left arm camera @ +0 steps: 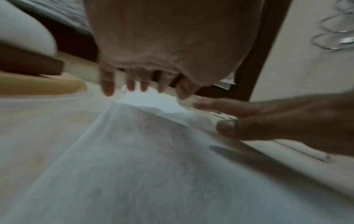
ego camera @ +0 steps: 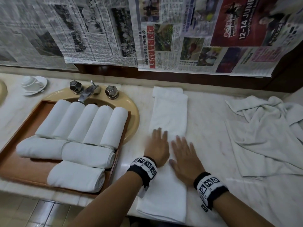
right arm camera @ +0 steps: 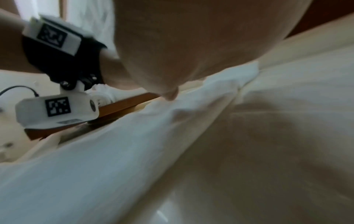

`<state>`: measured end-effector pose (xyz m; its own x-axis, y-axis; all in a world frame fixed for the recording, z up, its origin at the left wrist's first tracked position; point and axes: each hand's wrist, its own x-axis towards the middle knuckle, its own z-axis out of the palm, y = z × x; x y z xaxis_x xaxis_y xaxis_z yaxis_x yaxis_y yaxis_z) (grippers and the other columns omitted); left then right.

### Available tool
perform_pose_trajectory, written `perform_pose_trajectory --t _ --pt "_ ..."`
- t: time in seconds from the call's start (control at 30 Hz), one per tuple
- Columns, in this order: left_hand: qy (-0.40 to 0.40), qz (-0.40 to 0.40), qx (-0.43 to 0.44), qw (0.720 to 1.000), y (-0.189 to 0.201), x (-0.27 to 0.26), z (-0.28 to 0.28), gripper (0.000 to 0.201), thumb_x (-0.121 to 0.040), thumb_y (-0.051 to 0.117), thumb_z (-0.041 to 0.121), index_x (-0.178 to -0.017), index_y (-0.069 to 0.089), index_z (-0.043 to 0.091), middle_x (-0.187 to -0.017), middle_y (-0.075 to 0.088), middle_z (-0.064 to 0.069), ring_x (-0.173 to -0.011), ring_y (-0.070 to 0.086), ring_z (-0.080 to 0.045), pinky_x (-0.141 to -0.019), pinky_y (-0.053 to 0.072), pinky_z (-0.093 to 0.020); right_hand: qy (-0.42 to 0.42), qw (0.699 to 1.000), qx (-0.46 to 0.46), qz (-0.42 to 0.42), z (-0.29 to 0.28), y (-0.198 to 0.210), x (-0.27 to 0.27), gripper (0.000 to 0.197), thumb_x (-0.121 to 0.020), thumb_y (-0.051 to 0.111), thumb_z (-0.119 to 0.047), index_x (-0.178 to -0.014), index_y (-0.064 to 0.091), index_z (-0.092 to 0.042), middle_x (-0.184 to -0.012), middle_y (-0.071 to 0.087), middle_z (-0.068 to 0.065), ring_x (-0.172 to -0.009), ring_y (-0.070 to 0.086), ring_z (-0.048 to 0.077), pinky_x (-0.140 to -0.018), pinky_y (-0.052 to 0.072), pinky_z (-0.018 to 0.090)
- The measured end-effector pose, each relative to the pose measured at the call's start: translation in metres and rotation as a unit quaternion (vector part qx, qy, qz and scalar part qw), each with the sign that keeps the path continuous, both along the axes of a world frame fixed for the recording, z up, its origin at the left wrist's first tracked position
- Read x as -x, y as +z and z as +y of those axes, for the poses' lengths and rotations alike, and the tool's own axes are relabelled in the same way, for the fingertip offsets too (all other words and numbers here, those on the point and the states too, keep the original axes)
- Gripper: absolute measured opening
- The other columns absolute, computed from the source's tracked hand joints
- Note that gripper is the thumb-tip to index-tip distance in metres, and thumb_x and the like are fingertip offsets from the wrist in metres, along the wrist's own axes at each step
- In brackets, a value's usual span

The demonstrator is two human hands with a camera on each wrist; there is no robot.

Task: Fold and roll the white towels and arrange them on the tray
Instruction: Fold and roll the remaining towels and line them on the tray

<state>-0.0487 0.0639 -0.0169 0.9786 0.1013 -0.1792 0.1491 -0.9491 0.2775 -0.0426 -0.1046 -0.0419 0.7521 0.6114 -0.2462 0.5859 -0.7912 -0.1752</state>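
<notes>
A white towel point(ego camera: 169, 112) folded into a long narrow strip lies on the marble counter, running from the wall to the front edge. Both hands lie flat on its middle, fingers straight and spread: my left hand point(ego camera: 157, 145) on its left part, my right hand point(ego camera: 185, 156) on its right part. In the left wrist view the left hand point(left arm camera: 153, 84) has straight fingers above the towel point(left arm camera: 134, 159), with the right hand point(left arm camera: 277, 121) beside it. The right wrist view shows the palm point(right arm camera: 191, 53) over the towel point(right arm camera: 95, 151). A wooden tray point(ego camera: 19, 167) on the left holds several rolled white towels point(ego camera: 82, 123).
The tray sits over a tan sink point(ego camera: 131, 112) with a metal tap point(ego camera: 85, 94). A crumpled white towel point(ego camera: 265, 136) lies on the counter at the right. An upturned cup on a saucer point(ego camera: 32, 84) stands at the back left. Newspapers point(ego camera: 147, 30) cover the wall.
</notes>
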Motion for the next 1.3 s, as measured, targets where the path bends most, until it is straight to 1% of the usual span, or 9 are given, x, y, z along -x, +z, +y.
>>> perform_pose_trajectory --t 0.1,0.3,0.4,0.47,0.67,0.83,1.0,1.1,1.3 --pt "-0.116 0.050 -0.029 0.992 -0.019 -0.005 0.012 0.061 -0.106 0.031 0.032 -0.161 0.009 0.018 -0.169 -0.006 -0.007 -0.155 -0.006 -0.028 -0.122 0.009 -0.058 0.029 0.997 0.039 0.052 0.007 -0.006 -0.017 0.080 -0.094 0.002 -0.060 -0.157 -0.016 -0.014 -0.161 -0.029 0.004 -0.151 -0.024 0.021 -0.124 -0.005 0.047" --pt "0.025 0.078 -0.028 0.996 -0.024 -0.034 0.043 0.066 -0.108 0.021 0.041 -0.160 -0.005 0.010 -0.165 -0.018 -0.017 -0.153 -0.012 -0.036 -0.124 0.003 -0.054 -0.191 0.978 0.077 0.017 0.015 0.008 -0.052 0.078 -0.102 0.019 -0.050 -0.157 -0.004 -0.001 -0.164 -0.014 0.021 -0.152 -0.017 0.033 -0.122 -0.008 0.053" --pt "-0.134 0.059 -0.048 0.988 -0.025 -0.051 0.028 0.062 -0.108 0.020 0.042 -0.161 -0.005 0.023 -0.166 -0.019 -0.006 -0.154 -0.015 -0.028 -0.124 -0.001 -0.054 -0.038 0.999 0.025 0.012 0.026 0.003 -0.057 0.082 -0.095 0.006 -0.058 -0.157 -0.008 -0.008 -0.164 -0.020 0.012 -0.151 -0.021 0.027 -0.123 -0.007 0.049" --pt "-0.135 0.093 -0.059 0.985 -0.031 -0.062 0.033 0.063 -0.106 0.013 0.050 -0.160 -0.012 0.027 -0.165 -0.024 0.000 -0.153 -0.018 -0.025 -0.123 -0.003 -0.055 0.018 0.997 0.051 0.063 0.026 -0.006 -0.060 0.085 -0.093 0.004 -0.066 -0.157 -0.015 -0.014 -0.162 -0.028 0.006 -0.149 -0.027 0.021 -0.123 -0.008 0.049" --pt "0.077 0.136 -0.006 0.988 -0.021 -0.094 0.054 0.069 -0.108 0.022 0.036 -0.157 -0.014 0.005 -0.165 -0.022 -0.015 -0.153 -0.016 -0.032 -0.125 -0.001 -0.050 -0.196 0.969 0.110 0.104 0.029 0.007 -0.093 0.082 -0.101 0.016 -0.059 -0.154 -0.021 -0.009 -0.160 -0.031 0.013 -0.149 -0.027 0.028 -0.120 -0.015 0.054" --pt "-0.160 0.096 -0.015 0.982 -0.017 -0.057 0.041 0.065 -0.107 0.019 0.047 -0.159 -0.015 0.028 -0.165 -0.023 -0.004 -0.153 -0.018 -0.025 -0.124 -0.004 -0.051 0.000 0.995 0.066 0.078 0.024 0.003 -0.062 0.077 -0.099 0.010 -0.061 -0.153 -0.025 -0.018 -0.158 -0.036 0.008 -0.146 -0.033 0.025 -0.121 -0.014 0.049" --pt "-0.040 0.130 -0.057 0.989 -0.014 -0.055 0.059 0.063 -0.108 0.024 0.036 -0.161 -0.007 0.019 -0.166 -0.021 -0.013 -0.153 -0.015 -0.033 -0.125 -0.001 -0.053 -0.121 0.986 0.100 0.062 0.015 -0.002 -0.041 0.079 -0.100 0.006 -0.056 -0.154 -0.021 -0.005 -0.159 -0.033 0.013 -0.148 -0.030 0.027 -0.121 -0.014 0.051" --pt "-0.134 0.110 -0.055 0.983 -0.006 -0.045 0.047 0.064 -0.106 0.031 0.036 -0.161 0.001 0.024 -0.167 -0.014 -0.009 -0.155 -0.010 -0.029 -0.125 0.003 -0.051 -0.089 0.995 0.053 -0.004 0.027 0.004 -0.027 0.079 -0.102 0.020 -0.049 -0.154 -0.014 0.001 -0.160 -0.026 0.020 -0.150 -0.025 0.032 -0.121 -0.010 0.052" --pt "-0.155 0.150 -0.070 0.974 -0.017 -0.051 0.050 0.070 -0.106 0.030 0.043 -0.160 -0.012 0.029 -0.164 -0.027 0.001 -0.154 -0.018 -0.020 -0.123 0.000 -0.059 -0.033 0.996 0.057 0.052 0.026 -0.013 -0.039 0.086 -0.089 -0.008 -0.059 -0.156 -0.014 -0.005 -0.162 -0.025 0.014 -0.150 -0.026 0.025 -0.123 -0.011 0.047"
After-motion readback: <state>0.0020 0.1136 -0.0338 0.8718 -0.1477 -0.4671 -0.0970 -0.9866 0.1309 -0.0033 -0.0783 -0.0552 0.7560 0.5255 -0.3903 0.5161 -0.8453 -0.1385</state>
